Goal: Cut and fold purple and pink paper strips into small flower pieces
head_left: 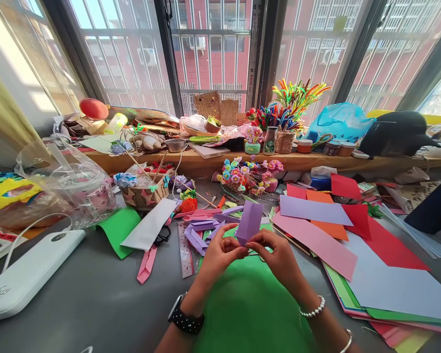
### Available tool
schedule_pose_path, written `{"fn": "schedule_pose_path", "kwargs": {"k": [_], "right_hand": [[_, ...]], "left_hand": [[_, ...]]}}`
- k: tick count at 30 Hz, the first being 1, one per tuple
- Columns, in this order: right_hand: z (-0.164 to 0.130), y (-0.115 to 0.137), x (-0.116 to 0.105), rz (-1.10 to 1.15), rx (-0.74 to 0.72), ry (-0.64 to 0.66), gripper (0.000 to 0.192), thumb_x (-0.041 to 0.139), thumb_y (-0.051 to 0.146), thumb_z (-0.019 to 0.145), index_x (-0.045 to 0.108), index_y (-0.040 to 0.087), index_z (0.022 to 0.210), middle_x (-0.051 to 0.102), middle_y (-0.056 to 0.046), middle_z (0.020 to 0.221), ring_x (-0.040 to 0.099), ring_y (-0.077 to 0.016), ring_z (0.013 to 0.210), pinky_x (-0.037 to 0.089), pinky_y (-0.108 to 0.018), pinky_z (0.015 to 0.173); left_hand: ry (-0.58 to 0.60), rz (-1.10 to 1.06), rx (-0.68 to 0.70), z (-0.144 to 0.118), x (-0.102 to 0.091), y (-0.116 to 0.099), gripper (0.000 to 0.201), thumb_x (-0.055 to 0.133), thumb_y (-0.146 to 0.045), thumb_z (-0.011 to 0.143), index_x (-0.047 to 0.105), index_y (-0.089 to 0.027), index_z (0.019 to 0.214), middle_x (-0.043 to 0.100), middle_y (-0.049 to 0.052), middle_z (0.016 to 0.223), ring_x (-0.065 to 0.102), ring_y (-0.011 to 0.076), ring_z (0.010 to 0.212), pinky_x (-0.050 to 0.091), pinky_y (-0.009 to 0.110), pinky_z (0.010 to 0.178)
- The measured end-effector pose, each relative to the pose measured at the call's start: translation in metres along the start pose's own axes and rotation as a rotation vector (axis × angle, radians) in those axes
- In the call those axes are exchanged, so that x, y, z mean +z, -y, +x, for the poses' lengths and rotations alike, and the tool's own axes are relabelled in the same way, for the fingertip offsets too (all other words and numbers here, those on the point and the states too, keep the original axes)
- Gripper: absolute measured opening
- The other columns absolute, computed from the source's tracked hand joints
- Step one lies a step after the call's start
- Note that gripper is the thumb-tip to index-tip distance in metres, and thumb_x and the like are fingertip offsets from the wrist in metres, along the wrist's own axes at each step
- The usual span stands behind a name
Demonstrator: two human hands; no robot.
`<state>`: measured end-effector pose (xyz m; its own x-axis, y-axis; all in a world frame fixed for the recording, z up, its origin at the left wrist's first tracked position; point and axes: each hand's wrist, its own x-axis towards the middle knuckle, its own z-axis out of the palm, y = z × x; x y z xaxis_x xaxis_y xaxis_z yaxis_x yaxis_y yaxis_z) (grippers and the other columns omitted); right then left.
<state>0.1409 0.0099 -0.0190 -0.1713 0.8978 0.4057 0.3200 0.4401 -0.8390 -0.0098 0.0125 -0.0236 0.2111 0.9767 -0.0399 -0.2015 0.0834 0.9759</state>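
Observation:
Both hands pinch a small folded piece of purple paper [249, 223] along its lower edge, holding it upright above the table. My left hand [222, 247] grips its lower left corner between thumb and fingers. At the lower right corner, my right hand [275, 250] closes thumb and fingertips on it. Just behind the left hand lie several folded purple paper strips [198, 238]. A ruler [185, 252] with a pink tint rests to the left of that hand. Under the wrists is a green surface [255, 309], whose kind I cannot tell.
Stacked coloured paper sheets [400, 289] spread over the right side. On the left are a white power bank [33, 274], a green sheet [121, 233] and a folded pink strip [147, 264]. Behind stand a basket [145, 196] and crocheted flowers [248, 176], below a cluttered windowsill [206, 159].

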Motion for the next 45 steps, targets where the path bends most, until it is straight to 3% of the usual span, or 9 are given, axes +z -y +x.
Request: {"fn": "schedule_pose_path", "kwargs": {"k": [5,10,14,17,27,36,45], "right_hand": [[-0.003,0.001,0.005,0.086,0.051,-0.024,0.012,0.056,0.030,0.076,0.060,0.019,0.078,0.062,-0.003,0.073,0.059,-0.0159,0.067,0.047,-0.027,0.062],[-0.005,-0.002,0.011,0.261,0.161,-0.151,0.043,0.061,0.035,0.071,0.043,0.021,0.108,0.061,-0.003,0.083,0.060,-0.0172,0.072,0.050,-0.029,0.061],[-0.004,-0.001,0.013,0.298,0.193,-0.053,0.025,0.054,0.039,0.076,0.057,0.018,0.089,0.061,-0.006,0.082,0.058,-0.0179,0.073,0.050,-0.028,0.061],[-0.005,0.001,0.015,0.283,0.170,-0.041,0.025,0.051,0.039,0.078,0.060,0.017,0.073,0.060,-0.005,0.074,0.056,-0.0165,0.066,0.048,-0.027,0.059],[-0.008,0.003,0.019,0.249,0.166,-0.107,0.026,0.049,0.039,0.079,0.056,0.018,0.065,0.057,-0.003,0.063,0.056,-0.0165,0.059,0.046,-0.028,0.056],[-0.008,0.006,0.018,0.164,0.196,-0.138,0.030,0.050,0.045,0.076,0.052,0.020,0.060,0.054,-0.001,0.058,0.055,-0.0161,0.056,0.045,-0.026,0.052],[-0.008,0.007,0.016,0.401,0.275,-0.047,0.026,0.056,0.042,0.073,0.060,0.018,0.065,0.061,-0.001,0.063,0.058,-0.0162,0.062,0.047,-0.027,0.060]], "left_hand": [[-0.040,-0.071,-0.010,-0.003,0.004,-0.002,0.060,0.072,-0.022,0.057,0.039,-0.013,0.107,0.055,-0.007,0.052,0.059,0.0142,0.056,0.047,0.027,0.060],[-0.081,-0.117,-0.025,-0.006,0.007,-0.006,0.059,0.074,-0.023,0.055,0.042,-0.013,0.104,0.055,-0.007,0.051,0.060,0.0141,0.057,0.048,0.028,0.062],[-0.101,-0.133,-0.029,-0.006,0.009,-0.007,0.059,0.074,-0.024,0.054,0.044,-0.013,0.103,0.055,-0.007,0.050,0.060,0.0144,0.057,0.049,0.029,0.063],[-0.099,-0.134,-0.036,-0.006,0.009,-0.007,0.061,0.074,-0.024,0.054,0.044,-0.013,0.104,0.057,-0.006,0.051,0.060,0.0143,0.056,0.049,0.029,0.063],[-0.085,-0.128,-0.066,-0.004,0.009,-0.004,0.066,0.075,-0.028,0.051,0.044,-0.012,0.107,0.059,-0.003,0.054,0.061,0.0162,0.058,0.048,0.028,0.062],[-0.071,-0.030,0.002,-0.003,0.005,-0.002,0.065,0.075,-0.026,0.053,0.037,-0.015,0.105,0.055,-0.008,0.050,0.061,0.0157,0.055,0.047,0.030,0.062],[0.016,0.049,0.024,-0.002,-0.001,-0.003,0.059,0.072,-0.025,0.057,0.035,-0.017,0.103,0.056,-0.008,0.051,0.061,0.0161,0.057,0.047,0.030,0.062]]}}
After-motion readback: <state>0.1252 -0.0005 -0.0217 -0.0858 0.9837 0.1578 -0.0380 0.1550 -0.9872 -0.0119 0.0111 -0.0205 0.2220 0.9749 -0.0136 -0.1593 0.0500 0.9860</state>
